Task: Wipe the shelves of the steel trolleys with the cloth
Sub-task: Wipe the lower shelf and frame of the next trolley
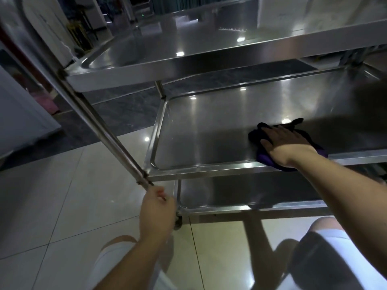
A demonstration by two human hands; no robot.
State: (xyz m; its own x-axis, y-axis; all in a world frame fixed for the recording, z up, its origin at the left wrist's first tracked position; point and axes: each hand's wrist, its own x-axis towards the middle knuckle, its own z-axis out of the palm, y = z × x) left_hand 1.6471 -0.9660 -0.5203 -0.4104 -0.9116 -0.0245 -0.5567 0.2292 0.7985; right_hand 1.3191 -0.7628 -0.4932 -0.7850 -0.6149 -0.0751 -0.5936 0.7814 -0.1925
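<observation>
The cloth (pixel 265 158) is pressed flat onto the middle shelf (pixel 209 130) under the right hand (pixel 287 141); the post (pixel 100 126) is gripped by the left hand (pixel 157 210).

Looking like a commercial/institutional interior — prob. a restaurant or hotel service area, can't say which exactly. A three-tier stainless steel trolley (pixel 209 65) on a castor wheel (pixel 178 223) is standing on glossy pale floor tiles (pixel 62 195), which are reflecting ceiling spotlights. Dark marble-look flooring (pixel 125 109) is running w/ the pale tiles behind it. In the background, white cloth-draped furniture (pixel 48 28) and gold-framed chairs (pixel 80 32) are showing — banquet-type furnishings, though dim and blurry.
</observation>
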